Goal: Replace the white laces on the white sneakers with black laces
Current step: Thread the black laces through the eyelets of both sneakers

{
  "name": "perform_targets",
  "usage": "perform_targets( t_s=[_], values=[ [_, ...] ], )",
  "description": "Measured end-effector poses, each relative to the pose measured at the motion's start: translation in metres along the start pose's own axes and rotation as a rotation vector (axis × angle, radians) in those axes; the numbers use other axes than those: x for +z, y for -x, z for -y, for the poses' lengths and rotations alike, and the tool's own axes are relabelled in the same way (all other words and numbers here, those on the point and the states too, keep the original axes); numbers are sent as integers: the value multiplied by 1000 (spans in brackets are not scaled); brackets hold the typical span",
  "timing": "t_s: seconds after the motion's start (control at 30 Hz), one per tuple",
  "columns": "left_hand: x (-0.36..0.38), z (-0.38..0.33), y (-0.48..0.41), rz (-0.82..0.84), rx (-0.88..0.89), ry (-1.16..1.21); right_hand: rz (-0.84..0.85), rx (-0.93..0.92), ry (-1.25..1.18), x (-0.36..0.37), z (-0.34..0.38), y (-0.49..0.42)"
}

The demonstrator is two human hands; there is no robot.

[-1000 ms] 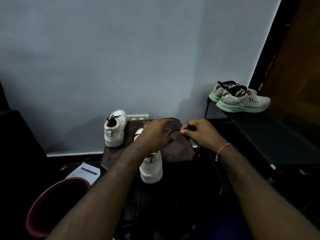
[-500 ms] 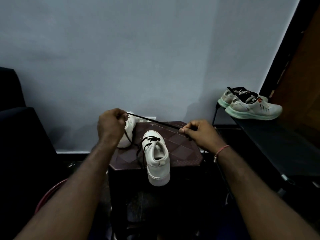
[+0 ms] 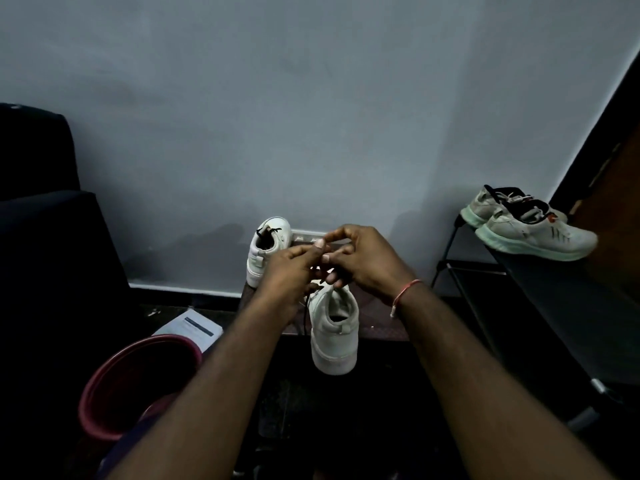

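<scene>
Sneaker (image 3: 334, 327), white, is sitting on a dark brown stool (image 3: 381, 329), heel overhanging its near edge, a black lace (image 3: 304, 315) dangling beside it. The left hand (image 3: 294, 275) and right hand (image 3: 367, 261) are meeting above the stool, fingers curled, pinching the lace. A second sneaker (image 3: 268, 251) is standing at the stool's far-left corner. A red bucket (image 3: 104, 386) and a paper (image 3: 194, 327) are lying left of the stool; a shoe rack (image 3: 554, 306) is standing right of it, and a pale wall (image 3: 311, 116) is rising behind.

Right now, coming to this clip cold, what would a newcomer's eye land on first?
The two hands meeting at centre: the left hand and right hand pinch a black lace just above the near white sneaker, which stands heel toward the camera on a dark stool. Behind it the second white sneaker stands by the wall. At right, a pale green-soled pair sits on a black rack.
</scene>
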State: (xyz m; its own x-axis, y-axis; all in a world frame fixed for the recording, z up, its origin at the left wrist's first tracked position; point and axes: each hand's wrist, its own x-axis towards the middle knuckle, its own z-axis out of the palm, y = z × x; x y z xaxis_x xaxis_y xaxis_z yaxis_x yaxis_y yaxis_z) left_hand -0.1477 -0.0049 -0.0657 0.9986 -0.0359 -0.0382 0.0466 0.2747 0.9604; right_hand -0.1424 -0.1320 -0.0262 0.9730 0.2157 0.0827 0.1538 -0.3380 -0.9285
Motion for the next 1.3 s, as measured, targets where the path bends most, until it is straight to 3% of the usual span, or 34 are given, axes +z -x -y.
perform_targets(
  t_s=[0.1,0.23,0.4,0.77,0.9,1.3],
  values=[
    [-7,6,-2,-61,-10,146,-116,16,-21,6,1,2],
    [-13,15,-7,-315,44,174,-271,71,104,17,-16,7],
    [-15,32,-4,-261,-42,218,-312,131,574,33,-43,15],
    [3,78,25,-366,60,157,-346,95,160,56,-77,73],
    [3,87,34,-323,113,32,-374,92,17,64,-89,88],
    [2,88,49,-406,109,46,-446,27,-60,78,-102,93]
  ],
)
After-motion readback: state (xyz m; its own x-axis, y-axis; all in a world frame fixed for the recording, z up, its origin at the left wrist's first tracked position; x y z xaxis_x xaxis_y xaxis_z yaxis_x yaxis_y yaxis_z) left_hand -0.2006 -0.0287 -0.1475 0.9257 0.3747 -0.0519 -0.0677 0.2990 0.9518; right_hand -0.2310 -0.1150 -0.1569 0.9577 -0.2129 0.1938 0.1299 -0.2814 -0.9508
